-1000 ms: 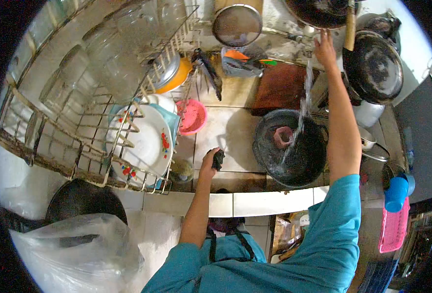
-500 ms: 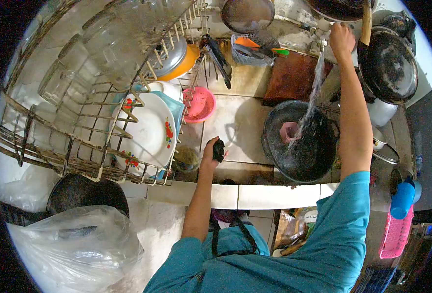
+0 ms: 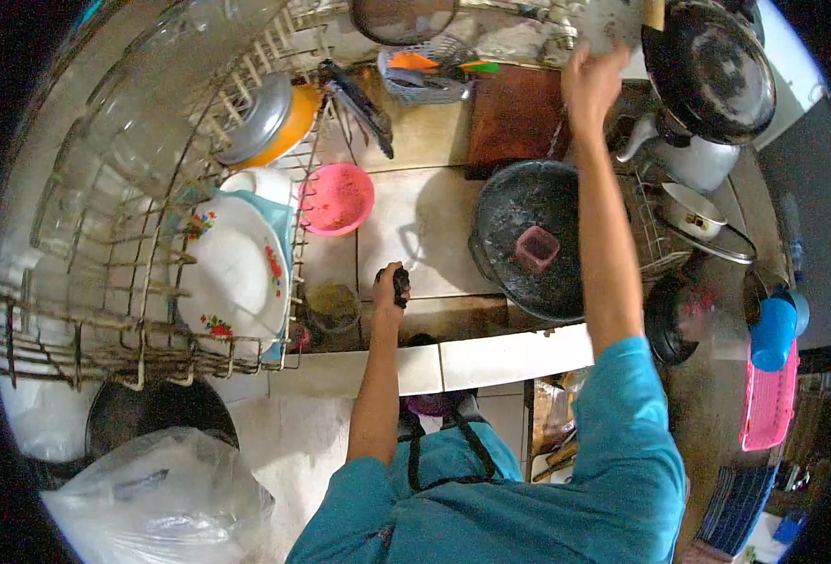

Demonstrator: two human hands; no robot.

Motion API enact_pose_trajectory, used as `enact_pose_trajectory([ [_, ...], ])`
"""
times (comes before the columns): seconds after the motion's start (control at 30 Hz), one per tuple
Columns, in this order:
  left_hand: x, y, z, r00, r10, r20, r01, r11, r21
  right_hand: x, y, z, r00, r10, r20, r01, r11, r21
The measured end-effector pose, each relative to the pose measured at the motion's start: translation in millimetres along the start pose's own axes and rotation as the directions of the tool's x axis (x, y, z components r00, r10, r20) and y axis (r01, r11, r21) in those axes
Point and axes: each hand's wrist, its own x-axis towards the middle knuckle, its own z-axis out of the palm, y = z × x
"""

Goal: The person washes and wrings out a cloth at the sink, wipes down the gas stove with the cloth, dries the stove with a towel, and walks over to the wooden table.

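By the tap point(image 3: 563, 30), the right hand point(image 3: 592, 86) seems released; left hand point(image 3: 389, 287) clenches dark wad point(image 3: 400, 288).

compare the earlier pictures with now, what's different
The right hand has let go of the tap and drawn back toward the body. The water, a full stream before, is down to a few drops. In the black basin, the pink container has shifted toward the person and turned. The left hand still holds the dark wad; the basin looks unmoved.
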Motion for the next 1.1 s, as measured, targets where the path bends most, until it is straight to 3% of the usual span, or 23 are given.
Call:
enact_pose_trajectory([
  [0.03, -3.5, -2.0, 6.2, 0.997, -0.003, -0.071, 0.004, 1.0, 0.016, -34.0, 5.3, -25.5, 0.988, 0.141, 0.06, -0.138, 0.989, -0.05],
  [0.07, -10.7, 1.4, 13.8, 0.996, 0.006, -0.085, -0.003, 0.999, 0.037, -73.7, 25.3, -44.9, 0.924, 0.351, 0.153, -0.309, 0.919, -0.245],
  [0.1, -20.9, 6.0, 21.0, 0.995, 0.014, -0.104, -0.009, 0.998, 0.057, -121.8, 66.0, -55.1, 0.861, 0.453, 0.232, -0.333, 0.846, -0.415],
  [0.2, -12.8, -4.5, 9.5, 0.98, 0.054, -0.194, -0.026, 0.989, 0.145, -290.1, 211.3, -87.2, 0.469, 0.777, 0.421, -0.173, 0.548, -0.819],
  [0.27, -22.7, 1.1, 18.2, 0.935, 0.099, -0.341, -0.017, 0.972, 0.234, -409.1, 288.4, -91.3, 0.612, 0.787, 0.082, -0.182, 0.241, -0.953],
  [0.37, -13.4, -2.4, -3.8, 0.958, 0.087, -0.272, -0.019, 0.97, 0.241, -347.1, 216.8, -122.5, 0.372, 0.881, 0.293, -0.278, 0.407, -0.87],
  [0.47, -19.7, 1.8, -8.4, 0.97, 0.061, -0.236, -0.011, 0.978, 0.208, -336.6, 249.2, -114.8, 0.055, 0.761, 0.647, -0.153, 0.646, -0.748],
  [0.57, -21.3, 4.5, -10.5, 0.979, 0.034, -0.2, -0.007, 0.991, 0.136, -347.6, 222.9, -116.0, 0.234, 0.595, 0.769, -0.059, 0.798, -0.6],
  [0.63, -27.4, 5.6, -9.3, 0.979, 0.037, -0.2, -0.015, 0.993, 0.113, -335.1, 231.9, -105.3, 0.08, 0.558, 0.826, 0.103, 0.82, -0.564],
  [0.73, -16.2, 7.0, -19.7, 0.973, -0.02, -0.231, 0.04, 0.996, 0.084, -301.4, 226.8, -126.8, 0.487, 0.433, 0.759, 0.199, 0.791, -0.579],
  [0.8, -20.4, 8.8, -17.9, 0.982, 0.011, -0.187, 0.007, 0.996, 0.092, -282.3, 212.7, -133.0, 0.7, 0.5, 0.509, 0.15, 0.594, -0.79],
  [0.83, -19.7, 9.2, -18.3, 0.986, 0.015, -0.167, 0.001, 0.995, 0.095, -305.3, 243.8, -138.7, 0.723, 0.392, 0.569, 0.344, 0.51, -0.788],
  [0.87, -19.3, 8.6, -18.3, 0.989, 0.019, -0.147, -0.005, 0.995, 0.097, -316.7, 268.8, -136.9, 0.613, 0.506, 0.607, 0.28, 0.579, -0.766],
  [0.9, -18.0, 6.8, -16.9, 0.981, 0.043, -0.189, -0.016, 0.99, 0.141, -333.1, 297.4, -129.4, 0.39, 0.638, 0.665, 0.077, 0.697, -0.713],
  [0.93, -16.1, 5.2, -14.5, 0.971, 0.07, -0.23, -0.026, 0.982, 0.186, -356.9, 333.1, -121.8, 0.203, 0.661, 0.723, -0.171, 0.751, -0.638],
  [0.97, -14.6, 3.2, -12.6, 0.958, 0.097, -0.271, -0.034, 0.973, 0.229, -387.7, 363.4, -115.5, 0.108, 0.626, 0.772, -0.373, 0.745, -0.553],
  [1.0, -14.7, -1.1, -11.8, 0.942, 0.122, -0.314, -0.034, 0.962, 0.27, -419.7, 396.5, -109.1, 0.085, 0.58, 0.81, -0.507, 0.725, -0.466],
  [1.1, -0.1, -10.4, -24.4, 0.935, 0.128, -0.331, -0.021, 0.951, 0.308, -414.1, 363.6, -98.6, 0.128, 0.608, 0.784, -0.464, 0.735, -0.494],
])
